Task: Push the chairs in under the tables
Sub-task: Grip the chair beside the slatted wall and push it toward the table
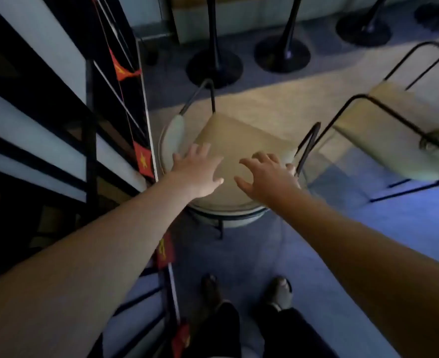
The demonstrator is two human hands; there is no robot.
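A chair with a tan seat cushion, a curved pale backrest and thin black metal arms stands in front of me, seen from above. My left hand hovers over the backrest's left side with fingers spread and straight. My right hand is over the backrest's right side near the black arm loop, fingers loosely bent, holding nothing. Whether either hand touches the chair cannot be told. A second chair of the same kind stands at the right.
Black round table bases stand on the floor beyond the chair. A black-framed wall with a string of small red flags runs along the left. My feet are on the blue-grey floor below.
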